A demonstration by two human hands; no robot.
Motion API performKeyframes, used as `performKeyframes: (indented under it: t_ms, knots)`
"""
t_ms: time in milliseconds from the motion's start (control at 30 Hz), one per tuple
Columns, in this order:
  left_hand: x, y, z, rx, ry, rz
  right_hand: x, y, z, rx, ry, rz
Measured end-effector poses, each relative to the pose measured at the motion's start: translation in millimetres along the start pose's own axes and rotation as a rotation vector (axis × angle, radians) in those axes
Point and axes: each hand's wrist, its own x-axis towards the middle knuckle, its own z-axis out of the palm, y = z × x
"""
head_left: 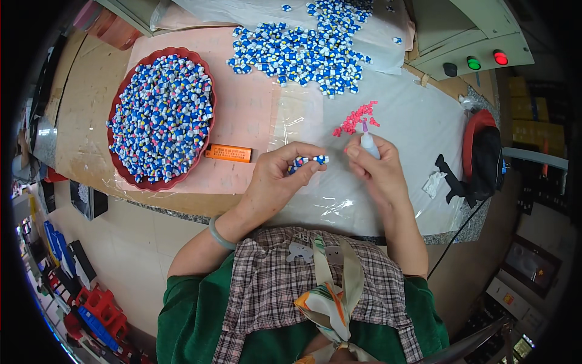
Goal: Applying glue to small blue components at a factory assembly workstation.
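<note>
My left hand [267, 176] is closed around a few small blue-and-white figurine pieces [320, 159], which stick out between thumb and fingers. In my right hand [388, 173] is a small white glue bottle [369, 145] with a purple nozzle, pointing away from me. A speck of pink shows by the right fingertips; whether it is a loose bit is too small to tell. Just beyond the nozzle lies a scatter of tiny pink pieces [351, 121] on the pale sheet. The two hands are close together but apart, above the table's near side.
A red scalloped bowl [213, 115] at the left is heaped with blue-and-white pieces. Beside it lies an orange box [229, 153]. Loose figurine pieces [297, 54] spread across the far side. A grey-green machine housing [467, 48] with buttons stands far right; a black-and-red bag [485, 155] lies nearer.
</note>
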Motion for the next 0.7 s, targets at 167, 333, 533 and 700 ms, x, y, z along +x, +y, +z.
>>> performKeyframes:
  t_ms: [167, 333, 533, 700]
  knots:
    - [4.8, 3.0, 12.8, -0.073, 0.012, 0.061, -13.6, 4.2, 10.5, 0.359, -0.079, 0.171]
    - [4.6, 5.5, 14.6, -0.036, 0.037, 0.066, -16.0, 6.8, 19.2, 0.383, -0.039, 0.118]
    - [4.7, 6.1, 17.7, -0.029, 0.086, 0.100, -18.5, 7.6, 26.5, 0.367, 0.043, 0.065]
    - [5.4, 1.2, 18.3, -0.029, 0.071, 0.084, -18.8, 14.2, 29.5, 0.377, 0.067, 0.034]
